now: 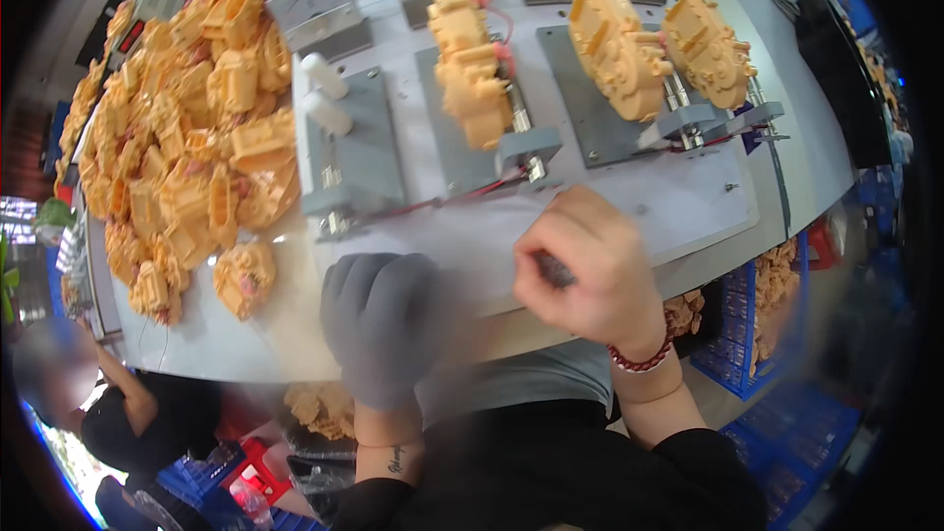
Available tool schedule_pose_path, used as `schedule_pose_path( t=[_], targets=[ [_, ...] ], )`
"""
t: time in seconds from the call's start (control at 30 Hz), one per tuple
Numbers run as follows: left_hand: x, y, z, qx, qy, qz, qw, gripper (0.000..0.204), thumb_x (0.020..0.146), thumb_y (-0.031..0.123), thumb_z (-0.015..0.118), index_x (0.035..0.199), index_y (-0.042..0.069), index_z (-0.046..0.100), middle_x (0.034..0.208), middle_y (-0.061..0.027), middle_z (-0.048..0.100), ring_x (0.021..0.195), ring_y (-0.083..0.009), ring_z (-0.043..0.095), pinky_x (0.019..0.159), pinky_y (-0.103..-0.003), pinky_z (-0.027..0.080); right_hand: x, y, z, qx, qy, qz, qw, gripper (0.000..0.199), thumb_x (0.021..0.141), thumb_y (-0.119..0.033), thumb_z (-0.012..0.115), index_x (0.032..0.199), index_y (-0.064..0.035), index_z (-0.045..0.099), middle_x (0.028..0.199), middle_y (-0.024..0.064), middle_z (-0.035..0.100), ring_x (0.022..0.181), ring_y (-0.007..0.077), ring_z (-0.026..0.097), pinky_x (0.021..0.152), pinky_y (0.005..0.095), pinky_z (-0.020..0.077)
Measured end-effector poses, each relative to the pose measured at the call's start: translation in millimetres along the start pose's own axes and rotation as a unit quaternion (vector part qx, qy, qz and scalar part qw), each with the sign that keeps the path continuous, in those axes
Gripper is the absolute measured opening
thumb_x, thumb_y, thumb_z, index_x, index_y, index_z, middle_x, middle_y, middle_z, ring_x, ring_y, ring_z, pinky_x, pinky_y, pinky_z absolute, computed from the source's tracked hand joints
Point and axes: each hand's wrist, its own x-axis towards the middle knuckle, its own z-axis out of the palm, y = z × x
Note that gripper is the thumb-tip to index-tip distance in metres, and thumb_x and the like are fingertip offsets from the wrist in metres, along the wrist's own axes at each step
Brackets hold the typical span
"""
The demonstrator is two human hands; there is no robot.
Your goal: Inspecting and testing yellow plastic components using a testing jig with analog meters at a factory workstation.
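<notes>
My left hand (382,320), in a grey glove, hovers over the table's near edge with its fingers curled. Blur covers its inner side, so its contents cannot be seen. My bare right hand (602,270) is closed in a fist around a dark grey thing (557,269), mostly hidden by the fingers. Beyond the hands stands a row of grey test fixtures. On them sit an orange-yellow plastic gear housing (470,69), a second housing (615,49) and a third housing (706,47). The leftmost fixture (369,152) bears just two white posts (326,96).
A large pile of similar housings (162,128) covers the table's left side, with one loose housing (244,280) nearer me. Dial meters (317,12) stand behind the fixtures. Blue crates (733,320) hold parts at lower right. Another person (147,413) sits at lower left.
</notes>
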Motion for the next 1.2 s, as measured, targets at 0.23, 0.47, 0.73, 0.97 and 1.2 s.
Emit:
schedule_pose_path(
  t=[0.23, 0.47, 0.73, 0.97, 1.2],
  targets=[
    [2.1, -0.6, -1.9, 0.059, -0.039, -0.032, 0.997, 0.024, 0.064, 0.008, 0.076, 0.085, 0.01, 0.064, 0.079, -0.0071, 0.059, 0.072, -0.0281, 0.057, 0.065, -0.038, 0.044, -0.2, -2.4, 3.9, 0.005, 0.022, 0.015, 1.0, 0.016, 0.062, 0.006, 0.067, 0.071, -0.0056, 0.06, 0.068, 0.005, 0.054, 0.063, 0.0235, 0.052, 0.055, 0.0327, 0.0433],
    [2.0, -0.3, -2.3, 0.07, -0.05, -0.042, 0.995, 0.024, 0.064, 0.01, 0.075, 0.086, 0.01, 0.064, 0.08, -0.0068, 0.059, 0.073, -0.0289, 0.057, 0.066, -0.039, 0.045, 0.3, -1.2, 1.5, 0.011, 0.02, 0.015, 1.0, 0.017, 0.062, 0.005, 0.068, 0.073, -0.006, 0.061, 0.069, 0.0046, 0.053, 0.063, 0.0226, 0.05, 0.055, 0.0322, 0.0419],
    [0.9, 0.0, -2.5, 0.073, -0.056, -0.047, 0.995, 0.022, 0.065, 0.011, 0.073, 0.086, 0.01, 0.065, 0.08, -0.0073, 0.058, 0.074, -0.0308, 0.056, 0.068, -0.041, 0.045, 3.4, -2.2, -5.9, 0.043, -0.024, 0.056, 0.997, 0.014, 0.067, 0.003, 0.07, 0.076, -0.0053, 0.064, 0.071, 0.0058, 0.053, 0.067, 0.0235, 0.05, 0.058, 0.033, 0.0412],
    [2.4, -0.5, -1.5, 0.075, -0.057, -0.04, 0.995, 0.022, 0.066, 0.013, 0.072, 0.087, 0.011, 0.065, 0.08, -0.0068, 0.058, 0.074, -0.0294, 0.057, 0.067, -0.04, 0.045, 4.3, -6.9, -5.0, 0.018, -0.013, 0.1, 0.995, 0.014, 0.07, 0.001, 0.073, 0.08, -0.0043, 0.066, 0.078, 0.0081, 0.052, 0.068, 0.0254, 0.052, 0.06, 0.0337, 0.0426],
    [1.0, -2.0, 0.0, 0.082, -0.05, -0.031, 0.995, 0.022, 0.068, 0.011, 0.073, 0.088, 0.011, 0.064, 0.08, -0.0064, 0.059, 0.074, -0.0275, 0.057, 0.065, -0.038, 0.045, 1.1, -3.1, -2.9, 0.029, 0.001, 0.074, 0.997, 0.013, 0.072, 0.003, 0.072, 0.081, -0.0036, 0.066, 0.077, 0.0083, 0.054, 0.07, 0.0249, 0.055, 0.061, 0.0337, 0.044]
  ],
)
